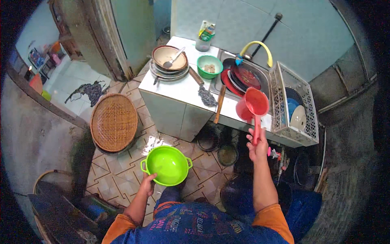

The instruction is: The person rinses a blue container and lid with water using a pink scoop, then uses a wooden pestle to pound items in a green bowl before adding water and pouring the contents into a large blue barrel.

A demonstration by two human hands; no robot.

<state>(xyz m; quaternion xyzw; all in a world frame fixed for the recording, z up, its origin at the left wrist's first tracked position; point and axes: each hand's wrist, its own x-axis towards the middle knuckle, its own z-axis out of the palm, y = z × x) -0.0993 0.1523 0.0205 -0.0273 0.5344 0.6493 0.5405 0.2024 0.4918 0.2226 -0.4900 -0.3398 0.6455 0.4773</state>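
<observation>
A lime green two-handled basin (167,166) hangs over the floor in front of me. My left hand (148,184) grips it at its lower left rim, the thumb lying over the edge. To the right, my right hand (257,146) is closed around the handle of a red water dipper (256,101). The dipper's cup is at the counter's front edge, beside the sink, and I cannot tell whether it rests there. Its inside looks red, and any water in it cannot be made out.
Plates and pans fill the sink (264,87) under a yellow-hosed tap (260,42). A plastic dish rack (280,122) stands right of it. Stacked plates (159,73), a green bowl (214,74) and a scrubber (206,96) sit on the counter. A woven tray (114,123) is at the left.
</observation>
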